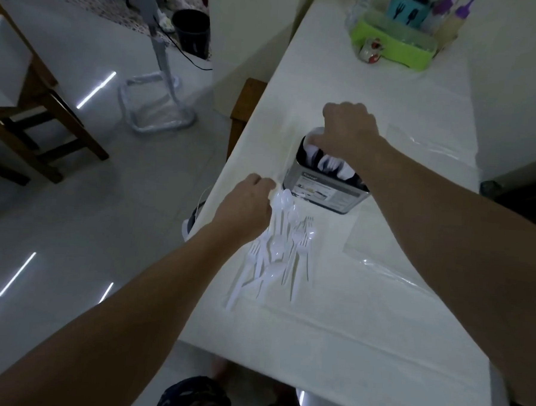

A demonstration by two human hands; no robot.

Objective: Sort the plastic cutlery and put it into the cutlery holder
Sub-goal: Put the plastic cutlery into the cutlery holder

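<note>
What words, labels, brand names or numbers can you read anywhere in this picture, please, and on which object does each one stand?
Label on the cutlery holder: a short brand word in its top left corner and smaller print with little pictures below, all too blurred to read.
Teal container at the far end of the table: black fork and spatula silhouettes, no words.
Nothing else carries legible text.

A dim room with a glossy grey tiled floor (83, 211) reflecting strips of ceiling light. A long table (363, 316) under a white cloth is running beside a pale wall (521, 85). A wooden chair (41, 119) is standing at left, a black bin (191, 32) farther back.
</note>
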